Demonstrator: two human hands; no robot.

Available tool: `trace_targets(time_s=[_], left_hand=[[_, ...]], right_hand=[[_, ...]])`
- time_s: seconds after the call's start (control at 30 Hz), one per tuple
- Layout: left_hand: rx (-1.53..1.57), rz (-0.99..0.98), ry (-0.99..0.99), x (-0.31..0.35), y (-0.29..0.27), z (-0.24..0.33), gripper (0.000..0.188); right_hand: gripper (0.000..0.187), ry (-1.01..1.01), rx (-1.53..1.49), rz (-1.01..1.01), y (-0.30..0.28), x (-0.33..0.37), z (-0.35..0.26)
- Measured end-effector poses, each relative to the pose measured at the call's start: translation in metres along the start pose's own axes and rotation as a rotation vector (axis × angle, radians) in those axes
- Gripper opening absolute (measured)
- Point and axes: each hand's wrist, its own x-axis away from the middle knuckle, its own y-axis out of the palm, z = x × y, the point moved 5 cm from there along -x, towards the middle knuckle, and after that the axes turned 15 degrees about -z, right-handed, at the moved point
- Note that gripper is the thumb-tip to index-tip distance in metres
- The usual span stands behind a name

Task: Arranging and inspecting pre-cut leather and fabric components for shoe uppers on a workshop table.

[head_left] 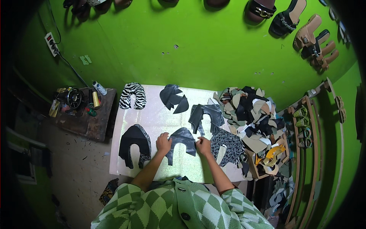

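Note:
A black, horseshoe-shaped leather shoe-upper piece [183, 137] lies in front of me on the pale, shiny tabletop [160, 116]. My left hand [164, 144] is closed at its left edge, with thumb and fingertips on the leather. At the right edge, my right hand [203, 145] pinches the leather between bent fingers. Left of my left hand is a stack of black upper pieces [134, 145] with a speckled lining. Beyond my right hand sits a pile of black leather uppers [206, 116]. Grey-black patterned pieces [225, 145] lie close by my right hand.
Zebra-print pieces [132, 96] and black leather offcuts [173, 98] lie toward the wall. A heap of scraps [251, 107] covers the right end, above a box [280, 154]. A dark side table [89, 124] holds thread spools. Sandals [288, 17] hang on the green wall.

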Motion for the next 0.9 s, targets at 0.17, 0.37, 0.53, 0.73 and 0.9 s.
trace_targets(time_s=[0.17, 0.37, 0.53, 0.73, 0.9], left_hand=[[0.077, -0.045, -0.028, -0.015, 0.011, -0.006, 0.032], [0.091, -0.133, -0.12, -0.036, 0.014, -0.013, 0.026], [0.169, -0.172, -0.166, -0.04, 0.016, -0.018, 0.026], [0.335, -0.124, -0.12, -0.038, 0.014, -0.037, 0.028], [0.718, -0.088, 0.032, -0.017, -0.018, -0.036, 0.018]], right_hand=[[0.035, 0.106, 0.059, 0.041, 0.016, -0.008, 0.008], [0.029, 0.148, -0.029, 0.019, 0.013, -0.02, 0.019], [0.021, 0.216, -0.232, -0.113, 0.02, -0.024, 0.026], [0.016, 0.294, -0.701, -0.41, 0.029, -0.025, 0.024], [0.009, 0.301, -0.849, -0.598, 0.028, -0.025, -0.008]])
